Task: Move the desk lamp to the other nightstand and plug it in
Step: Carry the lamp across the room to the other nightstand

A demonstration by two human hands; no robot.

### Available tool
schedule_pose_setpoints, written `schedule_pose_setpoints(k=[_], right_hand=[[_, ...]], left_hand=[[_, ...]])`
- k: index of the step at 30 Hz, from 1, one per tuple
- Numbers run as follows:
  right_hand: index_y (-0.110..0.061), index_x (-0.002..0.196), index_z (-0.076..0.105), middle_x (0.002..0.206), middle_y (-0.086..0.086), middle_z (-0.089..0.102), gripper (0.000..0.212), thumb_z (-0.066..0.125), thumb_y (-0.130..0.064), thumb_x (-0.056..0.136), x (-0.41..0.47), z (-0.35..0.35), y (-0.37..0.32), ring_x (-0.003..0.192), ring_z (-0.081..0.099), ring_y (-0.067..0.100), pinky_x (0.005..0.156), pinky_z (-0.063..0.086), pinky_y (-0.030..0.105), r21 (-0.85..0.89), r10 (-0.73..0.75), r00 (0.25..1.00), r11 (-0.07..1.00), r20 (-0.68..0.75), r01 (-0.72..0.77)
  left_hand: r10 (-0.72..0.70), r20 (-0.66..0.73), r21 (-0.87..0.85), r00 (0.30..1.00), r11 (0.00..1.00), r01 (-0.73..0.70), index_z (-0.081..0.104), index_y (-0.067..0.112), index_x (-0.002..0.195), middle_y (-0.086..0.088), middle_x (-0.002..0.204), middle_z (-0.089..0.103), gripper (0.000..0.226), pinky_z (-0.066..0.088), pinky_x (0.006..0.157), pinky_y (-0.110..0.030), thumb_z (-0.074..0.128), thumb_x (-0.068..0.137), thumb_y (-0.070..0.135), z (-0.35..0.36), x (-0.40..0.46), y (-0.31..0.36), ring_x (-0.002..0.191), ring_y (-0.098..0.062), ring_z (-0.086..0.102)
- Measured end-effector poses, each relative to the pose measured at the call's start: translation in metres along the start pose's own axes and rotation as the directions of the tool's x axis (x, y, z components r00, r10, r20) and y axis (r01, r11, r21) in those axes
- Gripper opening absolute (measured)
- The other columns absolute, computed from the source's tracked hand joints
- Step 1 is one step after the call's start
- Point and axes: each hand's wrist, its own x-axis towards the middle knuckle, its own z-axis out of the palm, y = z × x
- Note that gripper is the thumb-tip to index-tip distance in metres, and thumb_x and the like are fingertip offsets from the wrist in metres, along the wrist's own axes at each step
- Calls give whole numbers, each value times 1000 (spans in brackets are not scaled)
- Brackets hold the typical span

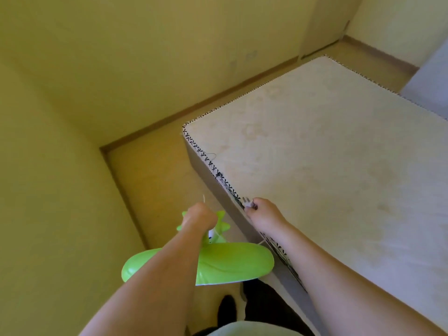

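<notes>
Desk lamp (218, 263), green, wide base nearest the body, long axis running forward under the left forearm; carried in mid-air over the floor beside a bare mattress (327, 166). No nightstand or socket in view. Left hand (200, 215): fingers clenched on the lamp's stem, arm extended. Right hand (263, 214): level with the left, fingers grasping the white plug (249, 202), prongs forward, above the mattress edge. Cord (219, 235): thin, slack between both hands.

Yellowish walls (121, 69) and floor (155, 180) surround a bare stitched-edge mattress (327, 166).
</notes>
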Motion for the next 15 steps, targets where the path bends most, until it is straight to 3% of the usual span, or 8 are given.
schedule_pose_setpoints(k=[4,8,12,15], right_hand=[[-24,63,40,65,-6,41,32,49,-20,94,71,6,-42,56,36,7,48,25,22,-59,-59,988,996,141,68],[-20,64,42,66,-4,42,29,49,-22,93,150,-4,-104,58,39,12,50,28,25,-63,-144,975,986,168,156],[-17,80,53,79,1,52,16,48,-24,93,213,-5,-165,66,46,17,53,32,26,-54,-228,955,969,192,242],[-23,72,50,76,0,53,22,49,-25,93,245,5,-206,64,47,17,57,34,27,-75,-263,938,955,225,286]], left_hand=[[-124,-7,-84,992,989,123,65,3,106,-13,106,69,29,50,70,-29,50,84,14,-36,47,-13,89,-27,64],[-204,-24,-169,979,966,198,64,3,111,-12,110,68,34,48,72,-26,50,83,15,-90,96,-12,100,-28,65],[-243,-37,-227,969,947,228,62,3,115,-11,113,66,35,48,73,-27,50,86,18,-147,141,-2,95,-26,62],[-248,-93,-311,964,927,209,62,3,115,-14,115,66,34,52,80,-31,49,87,16,-183,168,2,103,-30,64]])
